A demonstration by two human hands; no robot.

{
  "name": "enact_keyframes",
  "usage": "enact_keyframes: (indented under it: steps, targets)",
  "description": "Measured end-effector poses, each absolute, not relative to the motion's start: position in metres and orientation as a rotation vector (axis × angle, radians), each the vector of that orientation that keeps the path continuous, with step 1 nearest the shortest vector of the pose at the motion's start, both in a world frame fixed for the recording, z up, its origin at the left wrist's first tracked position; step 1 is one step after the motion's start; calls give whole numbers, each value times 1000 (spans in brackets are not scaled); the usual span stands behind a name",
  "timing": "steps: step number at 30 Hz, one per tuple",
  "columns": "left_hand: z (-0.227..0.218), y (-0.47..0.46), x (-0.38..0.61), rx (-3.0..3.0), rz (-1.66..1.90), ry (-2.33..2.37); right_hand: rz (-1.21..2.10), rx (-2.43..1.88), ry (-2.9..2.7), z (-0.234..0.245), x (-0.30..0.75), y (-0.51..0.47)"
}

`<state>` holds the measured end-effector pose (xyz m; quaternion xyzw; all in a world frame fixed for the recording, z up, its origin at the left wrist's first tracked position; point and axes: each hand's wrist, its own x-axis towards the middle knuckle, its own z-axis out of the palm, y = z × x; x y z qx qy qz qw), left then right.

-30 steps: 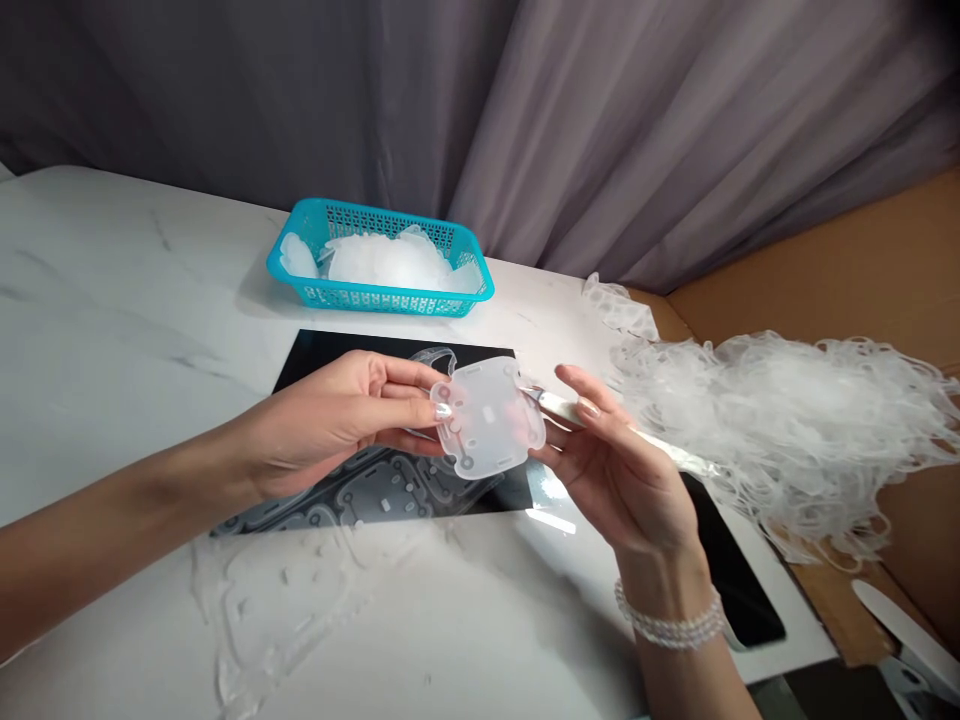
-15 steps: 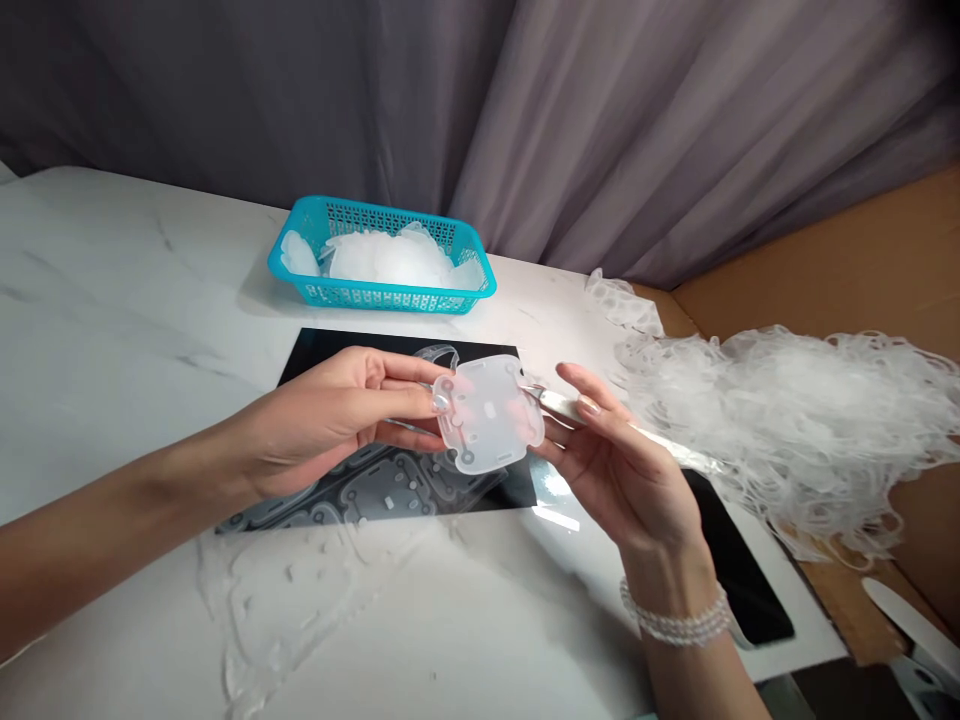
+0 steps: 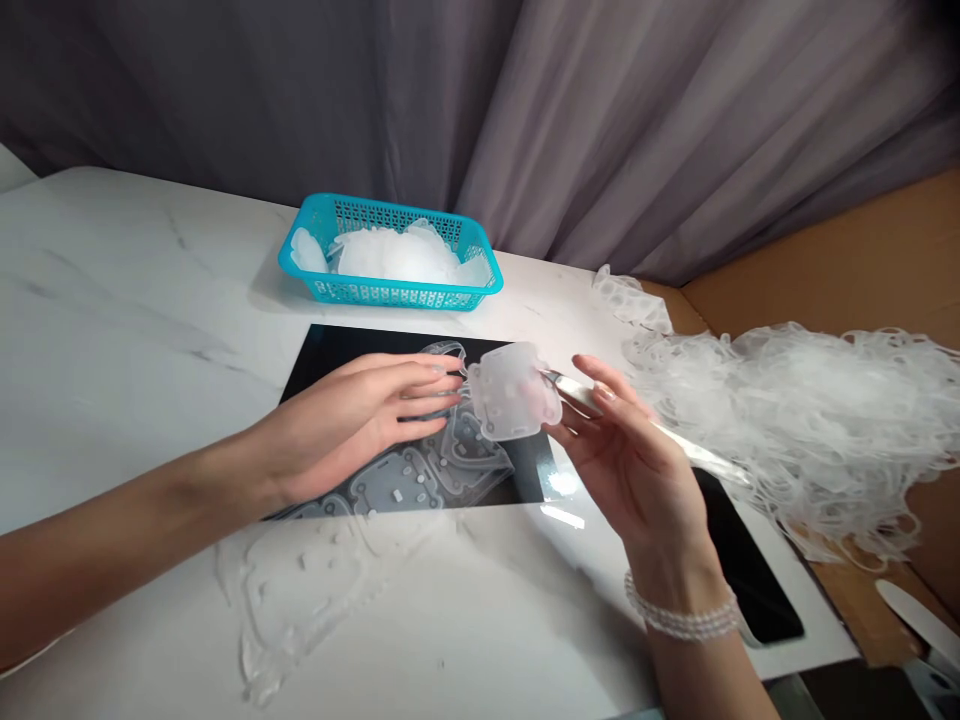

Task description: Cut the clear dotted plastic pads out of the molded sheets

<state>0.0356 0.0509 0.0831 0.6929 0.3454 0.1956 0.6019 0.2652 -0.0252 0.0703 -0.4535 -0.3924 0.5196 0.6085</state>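
Note:
My right hand [image 3: 630, 470] grips a slim metal tweezer-like tool [image 3: 675, 440] whose tip touches the right edge of a translucent, rounded square silicone piece [image 3: 514, 392] with small holes. The piece hangs tilted above a black mat [image 3: 337, 360]. Just left of the piece, my left hand [image 3: 360, 420] has its fingers stretched out, the fingertips at or just short of its left edge. On the mat under my hands lies a translucent silicone sheet [image 3: 405, 480] of similar moulded shapes, which runs off onto the white table.
A turquoise basket [image 3: 390, 292] with translucent pieces stands behind the mat. A big heap of thin translucent trimmings [image 3: 810, 410] fills a cardboard box [image 3: 847, 280] on the right. A dark glossy slab [image 3: 750, 570] lies under my right wrist. A white blade-like tool [image 3: 915, 610] lies at the bottom right.
My left fingers have let go of the piece and straightened out. The piece has moved a little right and up at the tool's tip and tilted.

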Motion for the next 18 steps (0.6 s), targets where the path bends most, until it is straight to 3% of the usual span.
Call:
enact_keyframes:
  steps: [3,5,9,13,18]
  targets:
    - [84,41,40,1740,314,843,1120,-1001,-1009,67,253,-29]
    - [86,36,43,1668,260,786,1264,-973,-1111,67,244,-34]
    - [87,34,44,1045,363,608,1506,-900,-1189,72,241,-39]
    - [78,31,43,711,504,674,1234,-913,-1013,76,259,-35]
    - [72,66,41,1126,953,831,910,-1089,-957,69,274,-28]
